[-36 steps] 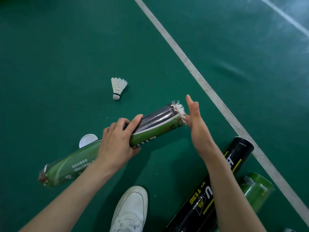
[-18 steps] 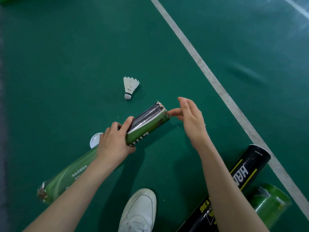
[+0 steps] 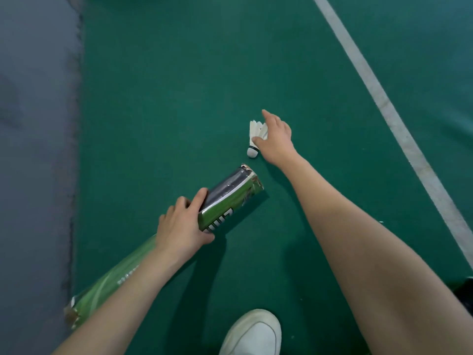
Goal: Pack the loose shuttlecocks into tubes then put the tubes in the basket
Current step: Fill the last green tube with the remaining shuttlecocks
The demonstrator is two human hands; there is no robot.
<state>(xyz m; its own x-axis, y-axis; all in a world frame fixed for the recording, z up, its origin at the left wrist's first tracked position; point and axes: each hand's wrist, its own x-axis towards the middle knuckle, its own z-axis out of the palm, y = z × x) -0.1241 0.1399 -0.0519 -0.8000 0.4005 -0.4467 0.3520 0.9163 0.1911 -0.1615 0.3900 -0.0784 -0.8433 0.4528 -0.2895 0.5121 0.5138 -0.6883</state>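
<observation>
My left hand (image 3: 183,226) grips a long green and black shuttlecock tube (image 3: 230,193) around its middle, held slanted just above the green floor, its torn open end pointing up and to the right. A white feather shuttlecock (image 3: 256,135) lies on the floor just beyond that open end, cork toward me. My right hand (image 3: 276,135) is stretched out over the shuttlecock, thumb and fingers spread on either side of its feathers and touching them. Whether the fingers have closed on it cannot be told.
A white court line (image 3: 384,103) runs diagonally down the right side. A grey floor strip (image 3: 35,149) borders the green mat on the left. My white shoe (image 3: 253,334) is at the bottom centre. A dark object (image 3: 467,290) shows at the right edge.
My right hand left the tube's open end and reached forward to the loose shuttlecock. The feathers that stuck out of the tube a second ago no longer show. The view shifted left.
</observation>
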